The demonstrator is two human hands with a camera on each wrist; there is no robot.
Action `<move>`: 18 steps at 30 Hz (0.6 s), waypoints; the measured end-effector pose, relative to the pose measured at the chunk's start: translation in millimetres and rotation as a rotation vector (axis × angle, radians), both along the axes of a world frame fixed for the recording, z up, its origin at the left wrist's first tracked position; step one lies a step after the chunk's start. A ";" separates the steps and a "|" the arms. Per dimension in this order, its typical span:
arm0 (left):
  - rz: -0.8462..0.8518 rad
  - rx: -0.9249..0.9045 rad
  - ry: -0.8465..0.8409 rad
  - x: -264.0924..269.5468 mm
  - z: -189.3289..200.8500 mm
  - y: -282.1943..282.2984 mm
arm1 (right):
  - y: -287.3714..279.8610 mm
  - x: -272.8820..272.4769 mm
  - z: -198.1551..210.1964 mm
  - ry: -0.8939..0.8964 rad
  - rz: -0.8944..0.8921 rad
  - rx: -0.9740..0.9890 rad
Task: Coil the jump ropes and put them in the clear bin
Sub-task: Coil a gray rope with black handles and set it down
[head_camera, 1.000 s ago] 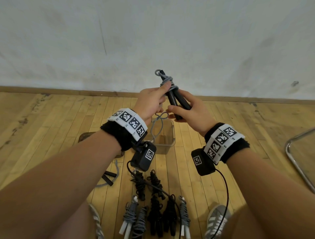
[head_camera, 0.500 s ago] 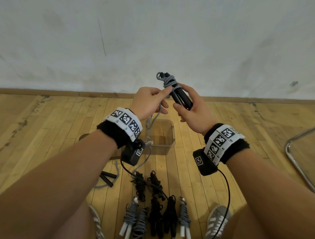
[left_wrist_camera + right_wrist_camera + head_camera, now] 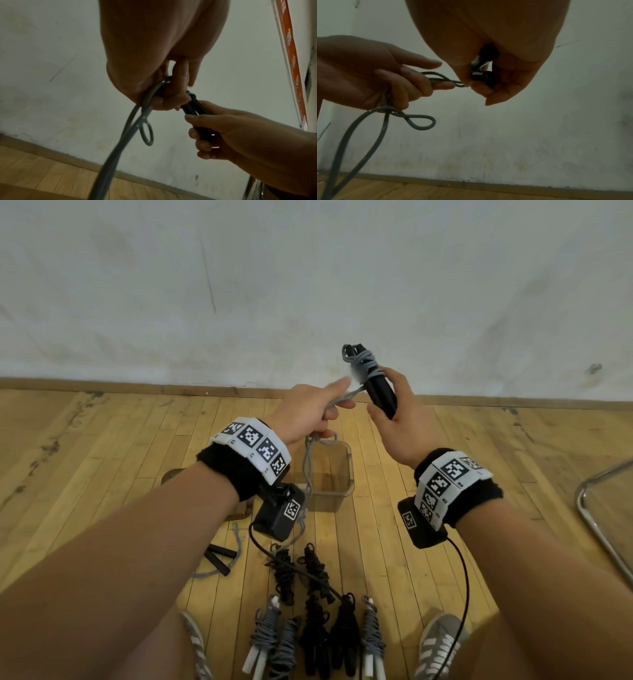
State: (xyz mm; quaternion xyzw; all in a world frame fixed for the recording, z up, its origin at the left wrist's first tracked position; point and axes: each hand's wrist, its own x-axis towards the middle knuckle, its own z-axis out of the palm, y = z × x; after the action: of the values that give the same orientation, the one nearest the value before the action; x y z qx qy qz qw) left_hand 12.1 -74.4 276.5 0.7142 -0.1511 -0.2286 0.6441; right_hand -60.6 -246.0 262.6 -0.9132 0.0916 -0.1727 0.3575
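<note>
My right hand (image 3: 385,409) grips the two black handles (image 3: 378,390) of a jump rope, held upright in front of the wall, with grey cord (image 3: 364,362) wound round their upper end. To their left, my left hand (image 3: 318,412) pinches the doubled grey cord (image 3: 443,80) and holds it taut. The loose cord (image 3: 120,136) hangs from that hand in a small loop and trails toward the floor. The clear bin (image 3: 329,474) stands on the wooden floor below my hands, and the cord hangs in front of its left side.
Several coiled jump ropes (image 3: 315,625), black and grey, lie in rows on the floor near my shoes (image 3: 438,642). One uncoiled rope with black handles (image 3: 219,556) lies to the left. A metal chair frame (image 3: 596,515) stands at the right. The white wall is close ahead.
My right hand has carried the handles up and to the right. My left hand has drawn back to the left, pulling the cord taut; before, its fingers lay on the wraps.
</note>
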 end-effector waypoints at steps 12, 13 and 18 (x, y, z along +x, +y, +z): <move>0.135 0.005 -0.055 -6.0 -6.2 -6.8 | 8.9 1.0 -8.6 -0.022 0.212 0.056; 0.140 0.009 -0.070 -6.6 -6.6 -6.8 | 8.9 0.7 -8.8 -0.037 0.231 0.055; 0.179 -0.002 -0.124 -9.5 -9.3 -7.9 | 9.6 1.4 -10.1 -0.085 0.224 0.071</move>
State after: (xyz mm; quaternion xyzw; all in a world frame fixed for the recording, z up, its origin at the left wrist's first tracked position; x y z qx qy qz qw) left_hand 2.6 -82.3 267.2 0.7370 -0.1267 -0.1253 0.6520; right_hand -59.2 -236.3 252.5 -0.8963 -0.0203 -0.1668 0.4103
